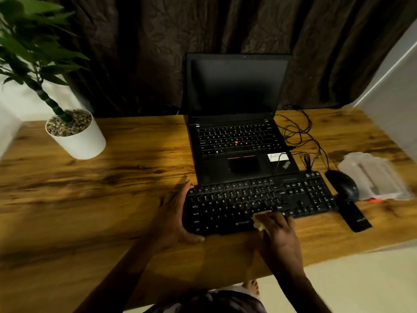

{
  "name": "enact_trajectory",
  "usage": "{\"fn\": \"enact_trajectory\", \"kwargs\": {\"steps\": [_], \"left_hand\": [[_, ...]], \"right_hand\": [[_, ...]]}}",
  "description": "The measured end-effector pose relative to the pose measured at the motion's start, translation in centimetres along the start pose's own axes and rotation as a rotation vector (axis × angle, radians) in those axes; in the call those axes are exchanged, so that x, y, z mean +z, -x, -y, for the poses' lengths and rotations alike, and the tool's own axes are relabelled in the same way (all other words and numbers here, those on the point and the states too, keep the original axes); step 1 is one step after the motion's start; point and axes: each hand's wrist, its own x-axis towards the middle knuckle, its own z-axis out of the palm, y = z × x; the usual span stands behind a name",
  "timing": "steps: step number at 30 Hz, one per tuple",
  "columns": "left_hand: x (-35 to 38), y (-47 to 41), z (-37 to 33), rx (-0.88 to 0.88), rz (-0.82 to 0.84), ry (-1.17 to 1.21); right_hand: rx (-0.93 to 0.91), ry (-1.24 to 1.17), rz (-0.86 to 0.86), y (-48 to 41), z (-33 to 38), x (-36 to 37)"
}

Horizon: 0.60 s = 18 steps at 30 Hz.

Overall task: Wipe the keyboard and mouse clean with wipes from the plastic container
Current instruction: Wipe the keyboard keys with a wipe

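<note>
Closest in, both my forearms reach out over the wooden desk (pixel 101 188). Judging by how things lie, I am partway through. The keyboard (pixel 237 199) is being wiped, though I cannot tell from the keys which are already clean. The mouse (pixel 345 184) has neither hand on it, so I take it as yet to do.

The keyboard lies straight under my fingers, with an open laptop (pixel 237 98) just beyond them. My left hand (pixel 173 215) grips the keyboard's left end, fingers curled over the far corner and thumb hooked round the near edge, steadying it. The number pad is well off to the right of my right fingers and, I'd guess, wants a pass too. The clear plastic container (pixel 379 177) sits farthest to the right of my fingers, well apart from them; whether it is open I cannot make out. The mouse rests between container and keyboard, to the right of and beyond my right fingers. Smallest is the crumpled white wipe (pixel 259 219). My right hand (pixel 279 231) has its fingers bent over it, pressing it onto the bottom row of keys, and a bit of it peeks out left of my fingertips.
</note>
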Motion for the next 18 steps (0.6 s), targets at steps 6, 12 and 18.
{"fn": "enact_trajectory", "kwargs": {"steps": [6, 12, 18], "left_hand": [[0.0, 0.0, 0.1, 0.0, 0.005, 0.019], [-0.2, 0.2, -0.3, 0.011, -0.002, 0.037], [0.0, 0.1, -0.2, -0.004, 0.005, 0.038]], "right_hand": [[0.045, 0.069, -0.066, -0.4, -1.9, -0.1], [0.03, 0.118, -0.086, -0.3, -3.1, -0.6], [0.121, 0.097, -0.144, -0.7, -4.5, -1.4]]}}
